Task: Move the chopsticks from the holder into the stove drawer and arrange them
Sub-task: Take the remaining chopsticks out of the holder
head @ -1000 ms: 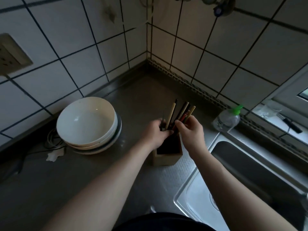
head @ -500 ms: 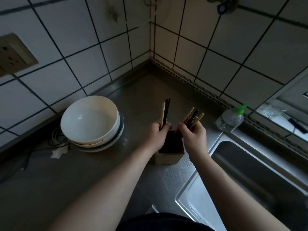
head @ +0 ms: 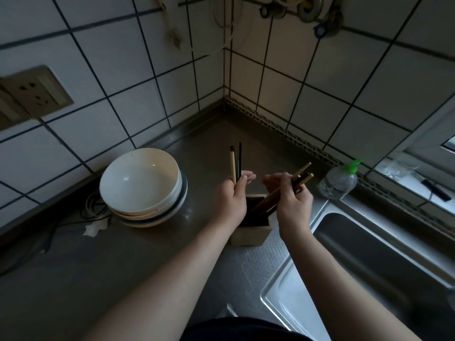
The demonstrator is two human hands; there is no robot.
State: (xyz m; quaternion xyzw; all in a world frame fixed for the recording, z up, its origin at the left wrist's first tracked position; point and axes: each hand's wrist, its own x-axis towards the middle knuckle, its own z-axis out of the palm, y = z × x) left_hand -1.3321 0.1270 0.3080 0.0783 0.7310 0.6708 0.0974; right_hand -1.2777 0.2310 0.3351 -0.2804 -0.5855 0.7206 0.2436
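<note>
I look down at a steel bench in a tiled kitchen corner, dimly lit. At the centre of the frame stands a small wooden holder (head: pixel 250 233), square and open at the top. My left hand (head: pixel 230 201) is closed around a few chopsticks (head: pixel 235 163), one pale and the others dark, held upright with their ends pointing toward the top of the frame; they look lifted clear of the holder, though my hand hides their lower ends. My right hand (head: pixel 291 203), just right of the holder, pinches a second bunch of chopsticks (head: pixel 299 179) that slants toward the upper right, with the lower ends apparently still inside the holder. I judge I am splitting the set between both hands so each bundle stays small enough to carry without slipping. To the left sit stacked bowls (head: pixel 142 188), close to my left hand, so the sticks need lifting straight up. At the right edge are a clear bottle with a green cap (head: pixel 341 179) and a sink (head: pixel 384 262). The stove drawer is not in view.
</note>
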